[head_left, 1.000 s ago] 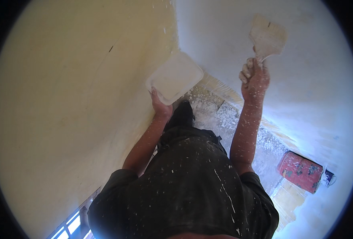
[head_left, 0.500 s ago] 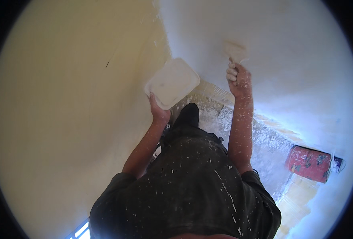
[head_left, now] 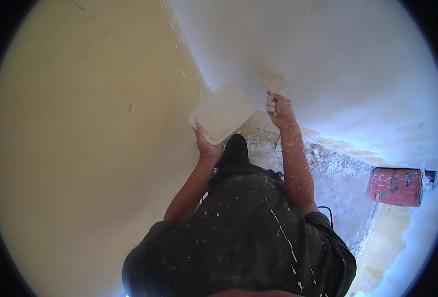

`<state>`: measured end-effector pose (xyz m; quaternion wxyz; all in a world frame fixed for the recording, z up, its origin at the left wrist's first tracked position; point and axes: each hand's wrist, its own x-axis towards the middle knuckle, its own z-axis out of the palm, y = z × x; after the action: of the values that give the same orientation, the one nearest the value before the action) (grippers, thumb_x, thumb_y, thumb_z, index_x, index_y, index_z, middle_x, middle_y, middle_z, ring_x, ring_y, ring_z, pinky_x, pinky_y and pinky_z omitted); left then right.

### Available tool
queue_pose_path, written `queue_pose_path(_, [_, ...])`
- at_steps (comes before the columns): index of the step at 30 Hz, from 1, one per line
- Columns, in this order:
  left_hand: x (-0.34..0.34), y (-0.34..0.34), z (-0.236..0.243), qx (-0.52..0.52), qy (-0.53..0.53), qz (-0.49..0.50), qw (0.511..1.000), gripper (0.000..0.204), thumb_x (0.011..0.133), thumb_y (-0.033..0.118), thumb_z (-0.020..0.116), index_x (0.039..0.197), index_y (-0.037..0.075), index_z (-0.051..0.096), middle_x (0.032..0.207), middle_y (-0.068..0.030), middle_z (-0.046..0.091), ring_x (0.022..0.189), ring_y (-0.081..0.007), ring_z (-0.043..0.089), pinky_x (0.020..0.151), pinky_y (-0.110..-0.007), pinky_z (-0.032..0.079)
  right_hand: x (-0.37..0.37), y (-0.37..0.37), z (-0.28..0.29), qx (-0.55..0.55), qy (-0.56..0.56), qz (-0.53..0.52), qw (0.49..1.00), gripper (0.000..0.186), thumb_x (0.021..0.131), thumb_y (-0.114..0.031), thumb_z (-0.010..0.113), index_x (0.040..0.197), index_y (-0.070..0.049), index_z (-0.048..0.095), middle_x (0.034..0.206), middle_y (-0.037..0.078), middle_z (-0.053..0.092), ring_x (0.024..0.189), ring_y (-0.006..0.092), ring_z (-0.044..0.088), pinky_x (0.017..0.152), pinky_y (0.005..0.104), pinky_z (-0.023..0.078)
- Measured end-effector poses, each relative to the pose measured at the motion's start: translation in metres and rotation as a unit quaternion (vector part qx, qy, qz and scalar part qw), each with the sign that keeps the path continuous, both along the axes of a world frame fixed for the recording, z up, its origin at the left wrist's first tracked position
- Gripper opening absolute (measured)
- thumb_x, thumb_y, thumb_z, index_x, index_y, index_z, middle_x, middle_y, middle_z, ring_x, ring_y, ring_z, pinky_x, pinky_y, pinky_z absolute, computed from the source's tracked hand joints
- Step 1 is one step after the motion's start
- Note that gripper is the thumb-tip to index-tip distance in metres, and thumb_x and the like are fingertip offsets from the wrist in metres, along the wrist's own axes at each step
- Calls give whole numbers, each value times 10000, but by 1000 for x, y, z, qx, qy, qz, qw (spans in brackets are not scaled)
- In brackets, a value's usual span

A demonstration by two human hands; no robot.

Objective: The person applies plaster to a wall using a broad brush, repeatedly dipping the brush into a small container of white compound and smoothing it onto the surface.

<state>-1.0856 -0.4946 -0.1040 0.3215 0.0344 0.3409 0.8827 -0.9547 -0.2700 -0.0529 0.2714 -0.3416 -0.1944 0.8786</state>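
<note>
My left hand (head_left: 207, 144) is closed on the near corner of a shallow, off-white rectangular tray (head_left: 225, 113), its thumb over the rim. The tray is tilted in front of the corner where the yellowish wall meets the white wall. To its right, my right hand (head_left: 280, 110), fingers coated in white, grips a putty knife (head_left: 274, 82). The knife's broad, pale blade is at the white wall (head_left: 338, 64); whether it touches cannot be made out. White specks cover my right forearm.
The yellowish wall (head_left: 100, 163) rises close on my left. A scuffed red drum (head_left: 396, 186) stands at the right, with a dark bucket (head_left: 431, 179) beside it. White splatter covers the floor (head_left: 345, 190). A black cable or handle (head_left: 330, 214) curves near my right sleeve.
My right hand and the putty knife have moved left and lower, closer to the tray. The tray has shifted slightly right and down in the picture. The whole view has turned a little.
</note>
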Motion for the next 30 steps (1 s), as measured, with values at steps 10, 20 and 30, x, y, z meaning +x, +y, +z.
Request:
queue_pose_path(10, [23, 11, 26, -35, 15, -15, 999, 498, 997, 368, 349, 1437, 161, 240, 1424, -116, 383, 1310, -309, 388, 1062, -499, 356, 31, -52, 148, 300, -63, -26, 952, 313, 962, -208, 494, 1201, -7, 510, 734, -11, 484, 492, 35, 383, 382, 188, 272])
queue_pose_path(20, [30, 27, 4, -25, 77, -17, 997, 471, 1006, 334, 347, 1426, 144, 253, 1385, -122, 411, 1297, -292, 401, 1094, -452, 317, 93, -92, 116, 276, -199, 226, 913, 397, 901, -79, 441, 1275, 54, 464, 680, 54, 546, 409, 63, 403, 332, 196, 300])
queue_pose_path(30, [54, 31, 0, -29, 110, -23, 993, 486, 1000, 305, 386, 1401, 83, 225, 1352, -164, 396, 1267, -283, 416, 1066, -433, 351, 94, -92, 87, 420, -135, 252, 862, 335, 897, -68, 423, 1181, 73, 529, 829, 125, 647, 411, 75, 433, 349, 225, 331])
